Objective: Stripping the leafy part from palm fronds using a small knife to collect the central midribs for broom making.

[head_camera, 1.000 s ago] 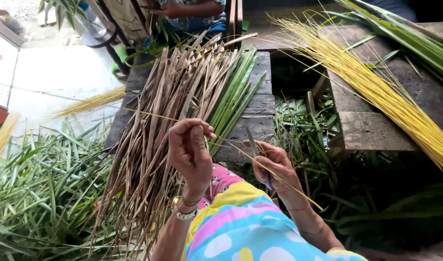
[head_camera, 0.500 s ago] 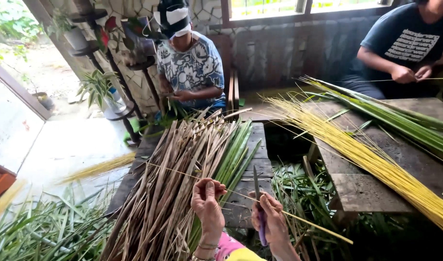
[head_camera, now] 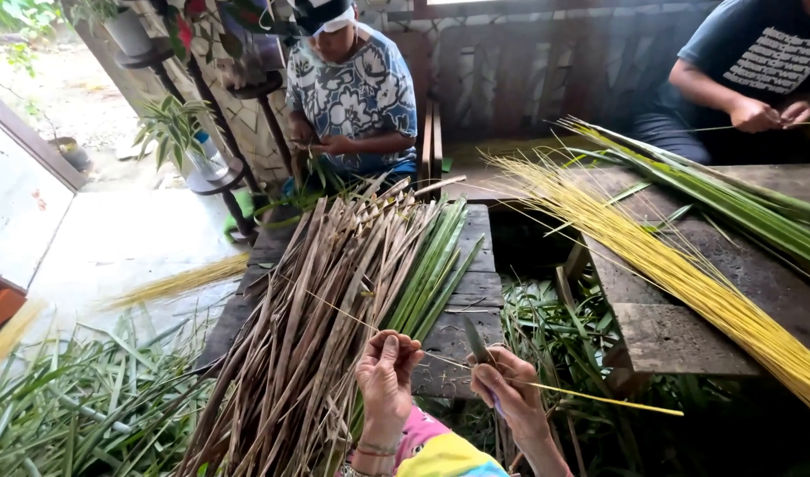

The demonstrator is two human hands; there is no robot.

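1. Heap of cut green leaves (head_camera: 78,406), far left on the floor: loose and untouched by our hands.
2. Bundle of dried brown leaf strips (head_camera: 316,318), lying on the dark wooden bench (head_camera: 475,291), with fresh green blades (head_camera: 431,265) along its right edge.
3. Left hand (head_camera: 385,371): fingers pinched shut on the thin yellow midrib (head_camera: 511,382), just above the bundle's near end.
4. The midrib runs across both our hands and juts out to the right. We judge it very light, springy and easy to snap; best held close to the working point, as the left hand does.
5. Right hand (head_camera: 508,393): closed around a small knife (head_camera: 477,343), blade pointing up, beside the midrib.
6. Sheaf of yellow midribs (head_camera: 688,265), right, on a wooden table (head_camera: 679,340).
7. Against half a second earlier: our view has dipped slightly, the hands sit a little higher in it, and both grips are unchanged.
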